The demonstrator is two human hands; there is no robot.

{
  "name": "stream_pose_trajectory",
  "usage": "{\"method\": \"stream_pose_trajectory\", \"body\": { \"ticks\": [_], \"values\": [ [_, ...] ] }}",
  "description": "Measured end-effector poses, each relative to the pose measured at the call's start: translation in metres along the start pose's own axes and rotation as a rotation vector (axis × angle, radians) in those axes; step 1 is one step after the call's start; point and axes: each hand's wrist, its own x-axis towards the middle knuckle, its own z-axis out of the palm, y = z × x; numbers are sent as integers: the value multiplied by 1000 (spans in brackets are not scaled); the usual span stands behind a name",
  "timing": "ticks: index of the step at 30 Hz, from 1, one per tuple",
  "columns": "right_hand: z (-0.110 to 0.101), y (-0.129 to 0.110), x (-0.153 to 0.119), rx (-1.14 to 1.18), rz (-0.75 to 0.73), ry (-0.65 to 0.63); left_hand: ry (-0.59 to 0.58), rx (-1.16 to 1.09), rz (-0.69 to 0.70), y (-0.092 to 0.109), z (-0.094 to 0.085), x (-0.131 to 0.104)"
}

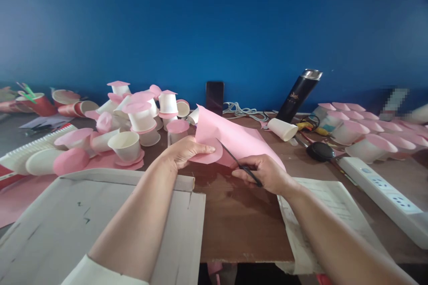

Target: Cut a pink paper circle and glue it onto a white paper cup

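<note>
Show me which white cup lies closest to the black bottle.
The lone white cup on its side, just in front of the base of the black bottle. The other cups sit farther off, grouped at left and right.

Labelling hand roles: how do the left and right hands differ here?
Grip: the left hand pinches the pink paper, thumb on top; the right hand holds black scissors.
Forearm: the left hand's passes over the grey cardboard; the right hand's passes over the sheet with writing.
Shared: both are bare and at the pink paper.
</note>
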Motion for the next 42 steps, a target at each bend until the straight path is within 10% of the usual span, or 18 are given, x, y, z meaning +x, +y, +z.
{"method": "stream_pose_trajectory", "body": {
  "ticks": [42],
  "values": [
    [-1, 5, 1, 61, 27, -44, -28, 76, -14, -3, 2, 1]
  ]
}}
